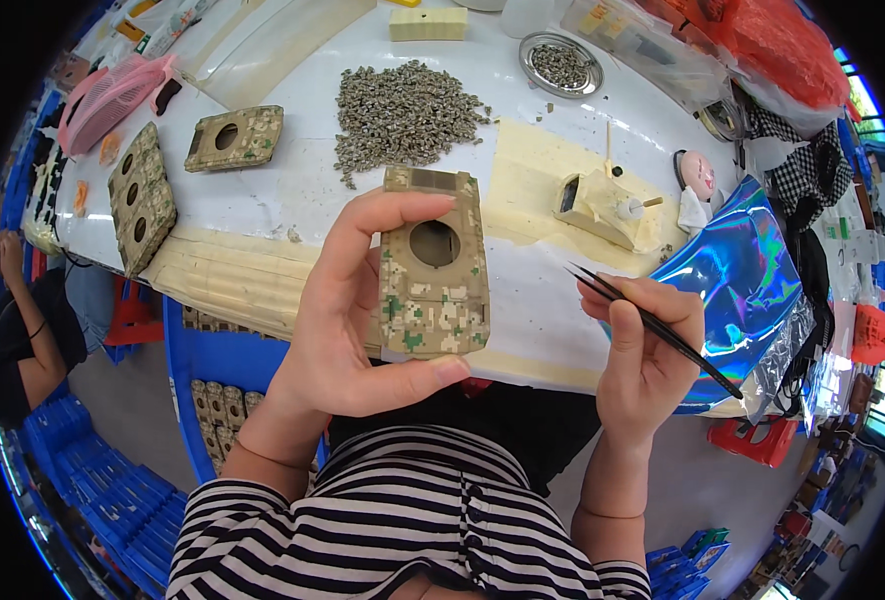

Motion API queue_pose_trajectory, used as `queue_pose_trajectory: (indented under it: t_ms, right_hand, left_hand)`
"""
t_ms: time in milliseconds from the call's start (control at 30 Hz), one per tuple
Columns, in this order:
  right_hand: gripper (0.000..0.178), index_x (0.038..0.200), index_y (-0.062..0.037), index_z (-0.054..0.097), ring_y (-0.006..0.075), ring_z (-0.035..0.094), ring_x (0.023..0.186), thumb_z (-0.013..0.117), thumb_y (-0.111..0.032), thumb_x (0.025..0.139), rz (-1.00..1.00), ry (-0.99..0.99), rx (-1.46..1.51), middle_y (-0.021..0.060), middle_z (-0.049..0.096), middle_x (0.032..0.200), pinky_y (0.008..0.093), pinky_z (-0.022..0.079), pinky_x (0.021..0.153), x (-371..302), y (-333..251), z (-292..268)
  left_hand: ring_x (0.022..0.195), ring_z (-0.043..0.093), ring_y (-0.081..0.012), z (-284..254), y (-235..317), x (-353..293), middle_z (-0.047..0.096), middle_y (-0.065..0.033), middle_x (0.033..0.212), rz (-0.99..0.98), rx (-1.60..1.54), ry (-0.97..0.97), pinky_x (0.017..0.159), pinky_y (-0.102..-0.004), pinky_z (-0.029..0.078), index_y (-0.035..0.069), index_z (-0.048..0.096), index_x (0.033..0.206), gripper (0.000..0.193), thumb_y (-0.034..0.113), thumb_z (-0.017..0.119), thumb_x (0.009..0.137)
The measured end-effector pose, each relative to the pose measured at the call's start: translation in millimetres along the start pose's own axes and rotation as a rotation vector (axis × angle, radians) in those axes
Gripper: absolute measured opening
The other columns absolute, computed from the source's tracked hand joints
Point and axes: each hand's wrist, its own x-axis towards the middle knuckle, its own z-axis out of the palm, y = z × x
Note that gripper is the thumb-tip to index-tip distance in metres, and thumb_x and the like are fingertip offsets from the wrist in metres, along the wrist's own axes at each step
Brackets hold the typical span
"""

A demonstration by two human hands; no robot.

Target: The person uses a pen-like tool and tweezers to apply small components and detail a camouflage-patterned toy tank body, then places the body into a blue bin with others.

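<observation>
My left hand (352,300) grips a model tank hull (432,300) by its edges, fingers at the far end and thumb at the near end. The hull has a tan, brown and green pixel camouflage and a round hole in its top. In my right hand (652,340) is a pair of black tweezers (677,345), held like a pen, with the fine tips pointing left toward the hull but apart from it. Beyond the hull, a heap of small metallic parts (407,112) lies on the white table. Another camouflaged hull (234,138) rests to its left.
A camouflaged piece with several holes (142,200) stands at left near a pink basket (112,100). A round metal dish (560,66) holds more small parts. Right of centre sits a cream box (602,208) with a bottle in it, beside shiny blue film (732,285). A blue tray (187,350) holds hulls below.
</observation>
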Motion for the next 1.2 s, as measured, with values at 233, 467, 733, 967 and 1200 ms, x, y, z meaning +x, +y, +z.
queue_pose_trajectory:
  t_ms: [233,467,733,967,1200]
  right_hand:
    - [0.010,0.094,0.0046,0.049,0.0212,0.067,0.081,0.054,-0.003,0.091,0.118,0.019,-0.070,0.0114,0.061,0.083,0.0283,0.055,0.072,16.3,7.7,20.4]
    - [0.008,0.091,0.0050,0.054,0.0154,0.065,0.075,0.058,-0.002,0.089,-0.033,0.003,-0.366,0.0104,0.061,0.083,0.0243,0.052,0.068,17.0,17.8,31.1]
    - [0.010,0.090,0.0046,0.054,0.0141,0.063,0.071,0.059,-0.003,0.088,-0.011,0.004,-0.396,0.0100,0.061,0.082,0.0235,0.051,0.066,17.6,18.6,29.0]
    - [0.009,0.090,0.0044,0.054,0.0141,0.063,0.072,0.059,-0.003,0.089,-0.024,0.004,-0.390,0.0103,0.062,0.081,0.0234,0.050,0.067,17.8,19.7,30.4]
    - [0.009,0.091,0.0045,0.053,0.0146,0.064,0.074,0.059,-0.003,0.089,-0.027,-0.001,-0.386,0.0103,0.062,0.083,0.0235,0.051,0.069,16.5,21.0,28.4]
  left_hand:
    - [0.110,0.045,-0.0172,-7.7,-2.2,3.3,0.039,-0.0086,0.118,0.040,0.116,0.002,0.095,-0.0289,0.037,0.001,0.040,0.128,0.079,0.006,0.080,0.060]
    - [0.112,0.043,-0.0173,-13.0,-3.9,4.9,0.037,-0.0091,0.119,0.076,0.136,-0.031,0.097,-0.0282,0.035,0.000,0.039,0.128,0.082,0.007,0.081,0.058]
    - [0.115,0.042,-0.0183,-16.8,-3.6,4.4,0.036,-0.0099,0.121,0.039,0.092,-0.018,0.098,-0.0289,0.034,0.000,0.037,0.130,0.084,0.006,0.081,0.058]
    - [0.115,0.044,-0.0178,-16.4,-6.7,5.6,0.035,-0.0089,0.123,0.033,0.031,0.016,0.095,-0.0301,0.041,0.001,0.036,0.130,0.083,0.000,0.080,0.061]
    - [0.114,0.046,-0.0169,-14.3,-6.0,8.5,0.040,-0.0083,0.121,0.058,0.024,0.057,0.093,-0.0310,0.045,0.001,0.033,0.131,0.079,-0.005,0.076,0.065]
